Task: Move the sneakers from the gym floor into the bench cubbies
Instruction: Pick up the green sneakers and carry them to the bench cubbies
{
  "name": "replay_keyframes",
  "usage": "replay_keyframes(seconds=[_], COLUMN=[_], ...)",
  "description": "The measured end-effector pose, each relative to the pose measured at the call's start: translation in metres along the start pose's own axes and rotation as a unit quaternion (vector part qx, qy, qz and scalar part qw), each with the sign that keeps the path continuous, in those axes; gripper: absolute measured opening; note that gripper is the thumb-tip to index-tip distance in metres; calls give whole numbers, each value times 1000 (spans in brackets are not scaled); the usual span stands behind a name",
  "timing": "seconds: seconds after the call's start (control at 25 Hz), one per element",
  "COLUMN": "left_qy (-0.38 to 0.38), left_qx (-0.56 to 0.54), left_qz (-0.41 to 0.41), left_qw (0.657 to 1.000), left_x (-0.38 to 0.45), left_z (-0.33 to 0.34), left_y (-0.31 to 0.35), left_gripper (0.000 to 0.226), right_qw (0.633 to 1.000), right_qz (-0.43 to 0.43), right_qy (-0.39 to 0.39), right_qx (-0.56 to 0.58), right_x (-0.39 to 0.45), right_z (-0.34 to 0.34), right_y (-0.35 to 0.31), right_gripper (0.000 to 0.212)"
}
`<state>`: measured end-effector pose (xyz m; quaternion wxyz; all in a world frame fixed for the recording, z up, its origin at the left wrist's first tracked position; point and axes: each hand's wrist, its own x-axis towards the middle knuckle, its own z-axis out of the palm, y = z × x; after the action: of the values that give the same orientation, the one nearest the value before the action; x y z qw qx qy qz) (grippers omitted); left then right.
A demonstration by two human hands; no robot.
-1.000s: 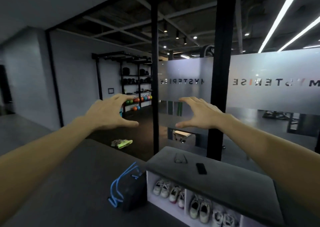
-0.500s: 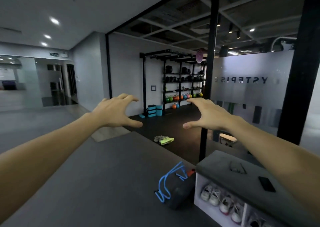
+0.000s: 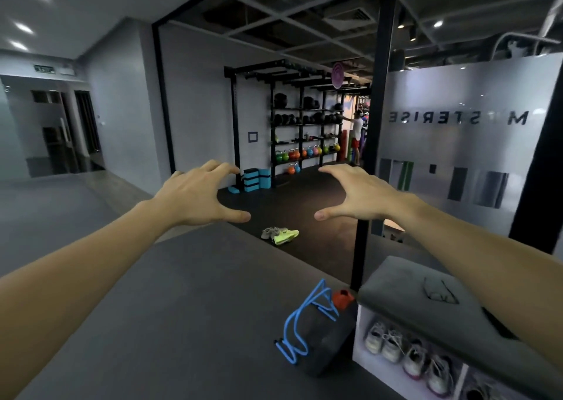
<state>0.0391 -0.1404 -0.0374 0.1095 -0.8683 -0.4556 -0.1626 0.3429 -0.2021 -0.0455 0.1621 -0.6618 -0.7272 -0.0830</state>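
Sneakers: one loose pair (image 3: 280,234), a grey shoe touching a neon-yellow one, lies on the dark gym floor (image 3: 307,213) just past the edge where the grey floor ends, well apart from the bench (image 3: 408,280).
Change: view has swung left since a second ago; the pair now sits near centre of frame, directly below the gap between the hands, and the bench has slid to the lower right corner.
Meaning: judged as the approach step; the person is now squared up to the pair, with pickup not yet begun.
Left hand (image 3: 198,195): raised, fingers spread and arched, empty grip.
Right hand (image 3: 362,194): raised likewise, fingers spread, empty grip.
Cubbies: the leftmost one (image 3: 393,348) under the bench's left end already holds pale sneakers; others are cut off by the frame, so free space cannot be told.
Edges: black post (image 3: 370,186) stands just right of the pair, at the end of the frosted glass wall (image 3: 469,143).
Obstruction: dark bag with blue cord (image 3: 313,332) stands on the grey floor touching the bench's left end.
Open room: grey floor ahead is bare up to the pair; the return path should pass left of the bag.
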Motion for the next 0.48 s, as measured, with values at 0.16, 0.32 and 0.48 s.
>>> replay_keyframes(seconds=[0.16, 0.32, 0.48], left_qy=[-9, -16, -28], left_qx=[-14, -28, -37], left_qz=[-7, -13, -11], left_qw=[1000, 999, 999], left_x=[93, 169, 249], left_z=[40, 80, 133], left_y=[-51, -103, -169], left_gripper=[96, 96, 96], right_qw=[1000, 999, 999], right_qz=[3, 9, 1], right_qy=[-9, -24, -43], right_qx=[22, 26, 21], right_x=[105, 206, 312], right_z=[39, 75, 128], right_y=[24, 39, 47], right_gripper=[105, 107, 105])
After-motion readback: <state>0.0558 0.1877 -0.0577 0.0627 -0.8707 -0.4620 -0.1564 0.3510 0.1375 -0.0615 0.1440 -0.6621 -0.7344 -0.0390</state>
